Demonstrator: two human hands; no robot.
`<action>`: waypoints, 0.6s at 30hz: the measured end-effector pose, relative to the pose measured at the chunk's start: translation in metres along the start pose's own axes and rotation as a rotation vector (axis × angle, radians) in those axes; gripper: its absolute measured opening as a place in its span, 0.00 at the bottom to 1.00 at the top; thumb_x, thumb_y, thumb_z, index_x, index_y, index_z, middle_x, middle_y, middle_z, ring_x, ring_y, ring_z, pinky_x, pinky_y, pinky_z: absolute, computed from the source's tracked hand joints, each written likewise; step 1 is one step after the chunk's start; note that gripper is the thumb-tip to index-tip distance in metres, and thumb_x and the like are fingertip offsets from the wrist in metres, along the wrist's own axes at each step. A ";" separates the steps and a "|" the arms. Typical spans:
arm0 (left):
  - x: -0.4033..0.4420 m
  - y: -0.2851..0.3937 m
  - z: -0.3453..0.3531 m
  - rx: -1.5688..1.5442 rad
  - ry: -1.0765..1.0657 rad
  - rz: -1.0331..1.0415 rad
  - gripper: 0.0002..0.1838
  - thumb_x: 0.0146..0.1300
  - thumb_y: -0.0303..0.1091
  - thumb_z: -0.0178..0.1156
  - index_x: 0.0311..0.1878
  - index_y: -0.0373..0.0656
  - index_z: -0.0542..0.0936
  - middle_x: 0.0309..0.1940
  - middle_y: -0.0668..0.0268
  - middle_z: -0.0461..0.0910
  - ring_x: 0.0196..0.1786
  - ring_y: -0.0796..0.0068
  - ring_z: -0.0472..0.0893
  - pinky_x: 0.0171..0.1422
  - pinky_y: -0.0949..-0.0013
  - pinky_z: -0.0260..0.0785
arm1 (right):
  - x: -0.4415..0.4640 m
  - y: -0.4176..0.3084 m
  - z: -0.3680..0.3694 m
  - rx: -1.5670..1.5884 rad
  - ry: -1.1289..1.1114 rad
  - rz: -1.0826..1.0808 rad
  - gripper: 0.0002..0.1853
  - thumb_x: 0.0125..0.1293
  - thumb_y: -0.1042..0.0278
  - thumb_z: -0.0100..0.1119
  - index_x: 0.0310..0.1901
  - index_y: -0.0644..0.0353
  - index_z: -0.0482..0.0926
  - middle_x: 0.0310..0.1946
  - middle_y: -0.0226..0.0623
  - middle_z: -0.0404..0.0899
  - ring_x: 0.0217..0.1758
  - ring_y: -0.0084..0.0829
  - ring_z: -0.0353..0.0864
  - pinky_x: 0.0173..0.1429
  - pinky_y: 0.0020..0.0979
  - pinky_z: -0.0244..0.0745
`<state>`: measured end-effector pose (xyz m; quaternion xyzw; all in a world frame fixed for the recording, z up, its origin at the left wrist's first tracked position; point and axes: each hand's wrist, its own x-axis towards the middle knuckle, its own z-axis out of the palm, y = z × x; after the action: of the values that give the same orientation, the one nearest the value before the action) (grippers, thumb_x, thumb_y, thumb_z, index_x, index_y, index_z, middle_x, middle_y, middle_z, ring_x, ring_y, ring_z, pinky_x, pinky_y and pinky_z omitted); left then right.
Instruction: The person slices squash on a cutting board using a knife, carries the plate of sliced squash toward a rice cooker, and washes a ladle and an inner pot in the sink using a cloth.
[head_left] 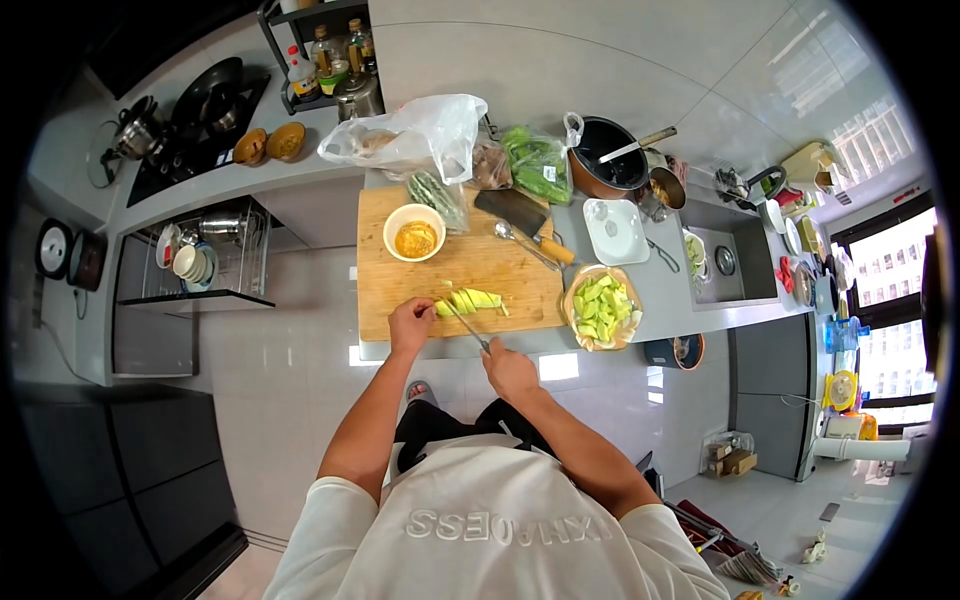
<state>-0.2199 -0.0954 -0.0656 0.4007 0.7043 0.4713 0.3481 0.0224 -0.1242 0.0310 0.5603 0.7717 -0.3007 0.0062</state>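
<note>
My right hand (512, 370) is closed round the handle of a kitchen knife (464, 322). Its narrow blade slants up and left to a row of pale green vegetable slices (474, 300) near the front of the wooden cutting board (400, 290). With fingers bent together, my left hand (411, 325) holds the left end of that green vegetable, close to the blade. A few small scraps lie around the slices. Farther back on the board stands a bowl (416, 212) with yellow liquid, probably beaten egg. At the right, a basket (632, 335) holds cut green pieces.
A cleaver (512, 209) and a metal whisk (525, 243) lie on the board's back right. Behind are plastic bags (425, 130) of produce and a dark pot (607, 165). A white tray (615, 232) stands before the sink (745, 235). The hob (180, 150) is far left.
</note>
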 end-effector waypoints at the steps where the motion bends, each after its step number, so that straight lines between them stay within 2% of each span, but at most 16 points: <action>1: 0.000 0.000 0.000 -0.003 -0.002 -0.012 0.07 0.65 0.24 0.69 0.44 0.34 0.89 0.32 0.59 0.91 0.34 0.73 0.89 0.43 0.70 0.81 | 0.000 -0.001 0.002 -0.008 -0.003 -0.004 0.18 0.82 0.51 0.48 0.50 0.60 0.71 0.34 0.58 0.87 0.41 0.61 0.88 0.48 0.59 0.82; 4: 0.000 -0.001 0.000 -0.006 -0.008 -0.031 0.07 0.65 0.24 0.69 0.44 0.34 0.89 0.32 0.58 0.90 0.33 0.73 0.89 0.43 0.70 0.81 | 0.003 0.003 0.016 0.023 0.048 -0.020 0.17 0.80 0.51 0.52 0.48 0.60 0.71 0.32 0.59 0.86 0.38 0.64 0.87 0.44 0.60 0.81; 9: 0.000 0.006 -0.002 0.054 -0.035 -0.067 0.06 0.65 0.24 0.70 0.44 0.34 0.89 0.32 0.58 0.91 0.34 0.73 0.89 0.43 0.69 0.81 | 0.012 0.004 0.031 0.010 0.033 0.039 0.16 0.79 0.51 0.53 0.49 0.58 0.72 0.32 0.57 0.86 0.39 0.64 0.86 0.44 0.60 0.81; 11: 0.000 -0.002 -0.004 0.041 -0.064 0.028 0.08 0.65 0.25 0.70 0.46 0.35 0.88 0.34 0.58 0.90 0.37 0.72 0.89 0.45 0.68 0.81 | 0.005 0.007 0.036 0.029 0.027 0.062 0.16 0.79 0.52 0.54 0.48 0.58 0.72 0.32 0.57 0.86 0.39 0.66 0.85 0.44 0.60 0.80; 12: -0.001 0.001 -0.007 0.046 -0.069 0.025 0.08 0.65 0.25 0.70 0.46 0.35 0.88 0.34 0.58 0.90 0.37 0.72 0.89 0.45 0.68 0.81 | -0.003 0.014 0.036 0.136 0.092 -0.010 0.15 0.80 0.53 0.54 0.46 0.58 0.73 0.31 0.55 0.86 0.35 0.63 0.86 0.42 0.57 0.81; 14: -0.003 0.011 -0.015 0.187 -0.199 0.156 0.11 0.66 0.22 0.68 0.51 0.33 0.86 0.43 0.59 0.89 0.41 0.72 0.89 0.48 0.71 0.82 | -0.020 0.024 0.043 0.249 0.154 -0.074 0.15 0.80 0.54 0.54 0.45 0.59 0.73 0.30 0.53 0.86 0.31 0.60 0.86 0.40 0.55 0.82; 15: -0.004 0.023 -0.020 0.190 -0.207 0.154 0.11 0.66 0.22 0.68 0.51 0.33 0.86 0.43 0.59 0.89 0.41 0.72 0.89 0.48 0.71 0.82 | -0.029 0.030 0.048 0.437 0.126 0.006 0.16 0.80 0.54 0.55 0.42 0.59 0.73 0.27 0.49 0.85 0.27 0.52 0.84 0.35 0.50 0.80; 16: -0.004 0.040 -0.026 0.269 -0.294 0.165 0.16 0.64 0.21 0.68 0.56 0.34 0.84 0.49 0.56 0.86 0.47 0.66 0.88 0.54 0.69 0.81 | -0.035 0.035 0.054 0.623 0.101 0.085 0.17 0.81 0.53 0.55 0.40 0.60 0.73 0.25 0.44 0.83 0.22 0.44 0.83 0.29 0.44 0.79; 17: -0.001 0.045 -0.030 0.349 -0.382 0.178 0.21 0.62 0.20 0.68 0.60 0.36 0.82 0.56 0.53 0.83 0.52 0.61 0.87 0.59 0.66 0.80 | -0.039 0.038 0.060 0.631 0.107 0.091 0.17 0.81 0.53 0.55 0.40 0.60 0.73 0.25 0.44 0.83 0.22 0.44 0.83 0.29 0.44 0.79; 18: 0.003 0.049 -0.032 0.358 -0.395 0.183 0.21 0.62 0.20 0.68 0.60 0.36 0.82 0.56 0.53 0.83 0.52 0.61 0.87 0.59 0.66 0.80 | -0.043 0.040 0.068 0.842 0.011 0.211 0.17 0.82 0.53 0.54 0.40 0.59 0.73 0.23 0.37 0.80 0.20 0.32 0.78 0.25 0.36 0.73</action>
<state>-0.2369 -0.0934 -0.0094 0.6019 0.6558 0.2817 0.3582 0.0512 -0.1855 -0.0278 0.5916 0.5202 -0.5838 -0.1963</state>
